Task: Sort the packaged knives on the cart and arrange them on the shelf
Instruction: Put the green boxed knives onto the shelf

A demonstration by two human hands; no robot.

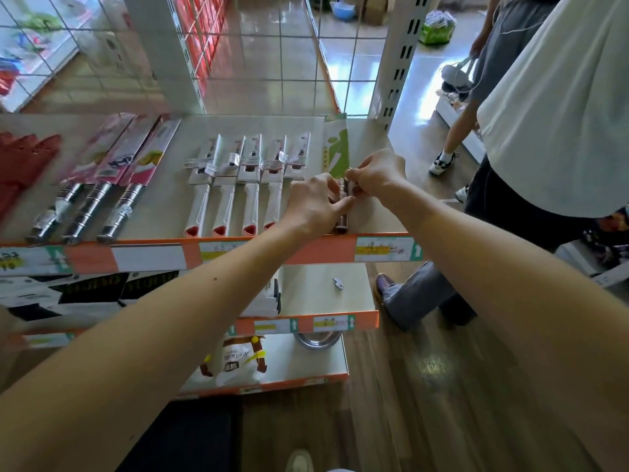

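Reaching to the front right corner of the shelf [166, 206], beside the white-handled knives [252, 185], I hold the green-packaged knife [337, 148]: left hand [315, 204] curled round its handle, right hand [376, 172] pinching the pack; with its butt at the front edge, a nudge could tip it off

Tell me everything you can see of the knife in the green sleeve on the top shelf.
The knife in the green sleeve lies flat at the right end of the top shelf, beside the white-handled knives, blade pointing to the back. A green and white card sleeve covers the blade; the dark brown handle reaches the shelf's front edge. The left hand and right hand both hold it near where handle meets sleeve.
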